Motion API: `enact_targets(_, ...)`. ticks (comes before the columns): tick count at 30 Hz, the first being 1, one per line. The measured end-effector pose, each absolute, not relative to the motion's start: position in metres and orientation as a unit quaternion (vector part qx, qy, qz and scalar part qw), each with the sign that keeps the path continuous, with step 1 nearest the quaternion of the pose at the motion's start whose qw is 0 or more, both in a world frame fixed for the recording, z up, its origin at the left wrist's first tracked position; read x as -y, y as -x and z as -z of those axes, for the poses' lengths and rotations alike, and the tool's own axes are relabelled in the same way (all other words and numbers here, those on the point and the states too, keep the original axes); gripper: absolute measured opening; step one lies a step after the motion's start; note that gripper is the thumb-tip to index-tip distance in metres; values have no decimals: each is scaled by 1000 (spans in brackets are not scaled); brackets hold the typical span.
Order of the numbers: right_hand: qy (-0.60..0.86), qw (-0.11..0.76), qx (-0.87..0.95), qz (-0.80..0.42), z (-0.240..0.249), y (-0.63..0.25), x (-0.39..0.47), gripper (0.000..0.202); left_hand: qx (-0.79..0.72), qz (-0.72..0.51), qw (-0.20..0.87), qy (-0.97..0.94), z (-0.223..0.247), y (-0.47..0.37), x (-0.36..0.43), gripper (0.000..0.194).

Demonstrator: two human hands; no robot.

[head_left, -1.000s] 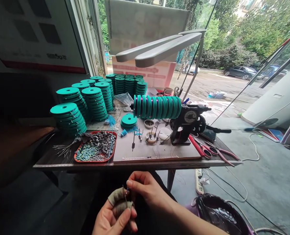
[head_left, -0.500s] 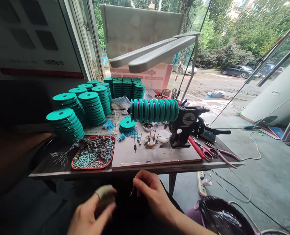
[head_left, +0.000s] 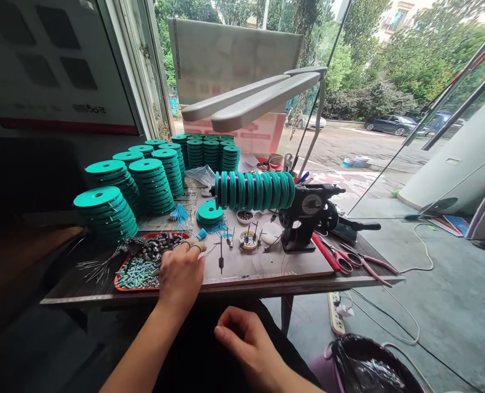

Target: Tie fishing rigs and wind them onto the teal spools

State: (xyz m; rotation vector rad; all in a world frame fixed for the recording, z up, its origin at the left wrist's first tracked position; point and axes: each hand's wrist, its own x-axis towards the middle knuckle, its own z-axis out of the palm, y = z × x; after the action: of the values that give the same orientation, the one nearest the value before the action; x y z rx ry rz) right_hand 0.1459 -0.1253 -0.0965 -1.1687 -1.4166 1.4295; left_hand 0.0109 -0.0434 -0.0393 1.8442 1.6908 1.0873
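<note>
My left hand (head_left: pixel 182 270) is over the right side of the red tray (head_left: pixel 117 281), which holds dark cylinders and blue-green tubes. Its fingers are bent together near the tray's rim, a thin pale piece shows beside them, and what they grip is unclear. Below the table edge, my right hand (head_left: pixel 244 338) has its thumb and forefinger curled together; anything between them is too small to see. Beyond the hands, green spools (head_left: pixel 254 190) sit in a row on the shaft of a black winder (head_left: pixel 303 210).
Stacked green spools (head_left: pixel 150 185) fill the back left. Small dishes (head_left: pixel 248 240) and thin dark parts lie mid-table. Red-handled scissors (head_left: pixel 343 259) and pliers (head_left: pixel 377 267) are at right. A lamp (head_left: pixel 262 101) overhangs the table, and a lined bin (head_left: pixel 373 363) stands below.
My left hand has moved up and forward from below the table edge to the tray. My right hand has shifted slightly down, and the dark piece at its fingertips no longer shows.
</note>
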Motion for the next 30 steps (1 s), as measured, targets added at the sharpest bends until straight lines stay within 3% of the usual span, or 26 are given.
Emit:
enact_targets(5,452,400,578,-549,100,-143,127,28,-537,-450,444,-559,28,-25,65,34)
enact_targets(10,441,382,661,-471,77,-163,113,12,-455,-471,607,-450,25,-37,81,30)
enact_targets(12,463,448,637,-423,51,-172,95,10,-436,-475,636,-425,26,-38,83,28)
enact_targets(14,420,513,595,-455,21,-175,72,15,-417,-474,654,-416,28,-38,84,26)
enact_targets(19,321,491,452,-672,-24,-154,23,17,-380,-478,673,-417,29,-41,86,26)
enact_targets(30,294,523,404,-691,-24,-149,17,16,-400,-433,755,-289,48,-36,133,26)
